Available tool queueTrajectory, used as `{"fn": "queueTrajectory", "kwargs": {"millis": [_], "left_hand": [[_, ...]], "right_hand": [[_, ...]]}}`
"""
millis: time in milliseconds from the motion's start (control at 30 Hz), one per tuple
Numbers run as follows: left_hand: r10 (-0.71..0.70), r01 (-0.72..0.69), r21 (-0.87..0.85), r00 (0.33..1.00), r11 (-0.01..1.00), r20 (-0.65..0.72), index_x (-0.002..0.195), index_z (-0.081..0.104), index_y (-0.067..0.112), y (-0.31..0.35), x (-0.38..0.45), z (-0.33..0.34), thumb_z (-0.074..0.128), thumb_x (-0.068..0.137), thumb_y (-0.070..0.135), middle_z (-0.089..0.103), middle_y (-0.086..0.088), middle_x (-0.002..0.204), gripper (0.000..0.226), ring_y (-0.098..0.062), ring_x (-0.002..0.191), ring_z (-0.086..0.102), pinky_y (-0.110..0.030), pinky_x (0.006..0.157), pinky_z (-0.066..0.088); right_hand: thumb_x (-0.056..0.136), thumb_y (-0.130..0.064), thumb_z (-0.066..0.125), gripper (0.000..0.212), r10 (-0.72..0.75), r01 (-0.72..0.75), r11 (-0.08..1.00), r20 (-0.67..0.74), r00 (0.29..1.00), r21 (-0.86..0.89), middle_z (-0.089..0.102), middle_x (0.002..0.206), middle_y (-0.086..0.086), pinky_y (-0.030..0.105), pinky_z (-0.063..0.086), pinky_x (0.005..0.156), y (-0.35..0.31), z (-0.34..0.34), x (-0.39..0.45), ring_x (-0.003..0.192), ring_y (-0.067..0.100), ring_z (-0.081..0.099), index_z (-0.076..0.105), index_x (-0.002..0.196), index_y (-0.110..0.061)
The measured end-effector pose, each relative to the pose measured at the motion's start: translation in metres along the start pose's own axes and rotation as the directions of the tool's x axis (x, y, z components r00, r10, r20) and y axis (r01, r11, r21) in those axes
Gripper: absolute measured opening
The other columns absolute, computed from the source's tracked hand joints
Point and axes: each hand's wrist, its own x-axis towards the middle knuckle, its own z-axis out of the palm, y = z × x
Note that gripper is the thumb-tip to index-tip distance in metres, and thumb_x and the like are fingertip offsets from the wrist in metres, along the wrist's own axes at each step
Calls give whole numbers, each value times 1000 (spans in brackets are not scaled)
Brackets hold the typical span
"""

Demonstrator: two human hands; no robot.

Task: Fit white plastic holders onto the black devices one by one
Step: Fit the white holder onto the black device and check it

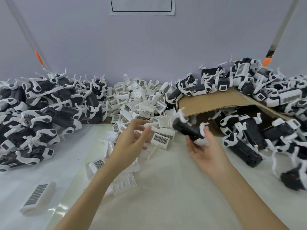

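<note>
Pale lilac wall [149, 47] backs a white worktable [166, 188], with a paper notice [142, 5] taped high at centre. Heaps of black devices already in white holders [33, 113] fill the left side, and more [265, 127] spill over a brown cardboard sheet [207, 100] on the right. Between them lies a pile of loose white plastic holders [141, 100]. One holder [38, 198] sits alone near the front left. The right hand [206, 151] grips a black device [189, 130], raised above the table. The left hand [131, 140] hovers over the holder pile, fingers spread and empty.
</note>
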Motion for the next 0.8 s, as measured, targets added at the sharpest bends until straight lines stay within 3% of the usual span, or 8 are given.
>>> {"fn": "queueTrajectory", "kwargs": {"millis": [167, 233, 367, 433, 500, 600, 700, 800], "left_hand": [[34, -30, 124, 999, 992, -29, 118, 68, 26, -4, 2, -3, 58, 106, 42, 70, 17, 106, 23, -13, 97, 71, -38, 82, 63], [59, -47, 174, 996, 984, -67, 118, 70, 24, -4, 4, -5, 58, 107, 39, 72, 12, 110, 22, -12, 99, 71, -37, 84, 61], [144, -98, 282, 979, 954, -146, 105, 66, 35, -6, 9, -22, 59, 106, 37, 71, 14, 103, 7, -1, 89, 69, -18, 69, 54], [159, -68, 361, 961, 930, -228, 106, 66, 33, -13, 15, -40, 59, 106, 35, 69, 10, 106, 7, -4, 94, 67, -27, 79, 55], [169, 41, 510, 918, 859, -360, 113, 69, 22, -26, 20, -64, 60, 106, 31, 66, -1, 117, 15, -22, 112, 61, -39, 96, 50], [111, 400, 675, 807, 620, -580, 128, 68, 11, -51, 21, -104, 61, 105, 31, 47, -18, 148, 31, -43, 138, 36, -56, 112, 29], [-9, 578, 656, 754, 485, -657, 145, 53, 22, -72, 11, -131, 58, 101, 23, 15, -14, 170, 44, -36, 157, 6, -71, 118, 16], [-29, 555, 727, 802, 404, -596, 156, 38, 27, -84, 7, -134, 59, 96, 16, 23, -15, 169, 65, -32, 161, -2, -75, 121, 10]], "right_hand": [[103, -42, 63, 56, 13, -20, 993, 59, 998, 120, 75, 113, 26, 29, 65, 72, -10, -5, -4, 100, 31, 78, 57, 127, 7], [104, -30, 62, 43, 58, -65, 997, 113, 992, 51, 77, 111, 20, 28, 64, 66, -9, -4, -7, 93, 28, 79, 62, 123, 8], [101, -19, 58, 26, 122, -110, 990, 148, 981, -85, 74, 89, 9, 24, 57, 51, 1, 3, -12, 67, 18, 73, 73, 107, 2], [101, -19, 58, 25, 116, -95, 983, 130, 985, -156, 68, 79, 7, 22, 53, 48, 6, 4, -10, 61, 15, 66, 75, 100, -1], [100, -19, 57, 24, 112, -88, 975, 108, 988, -202, 63, 73, 5, 21, 50, 46, 8, 3, -8, 57, 14, 59, 74, 97, -3], [100, -19, 55, 23, 115, -94, 973, 93, 989, -211, 61, 69, 3, 21, 46, 43, 7, 3, -5, 54, 13, 54, 72, 95, -4], [100, -18, 55, 21, 132, -111, 972, 90, 987, -205, 59, 67, 3, 21, 45, 42, 7, 4, -5, 52, 13, 53, 71, 93, -6], [99, -17, 55, 20, 132, -109, 968, 90, 987, -225, 58, 65, 2, 20, 44, 42, 9, 5, -5, 51, 13, 52, 70, 92, -6]]}}
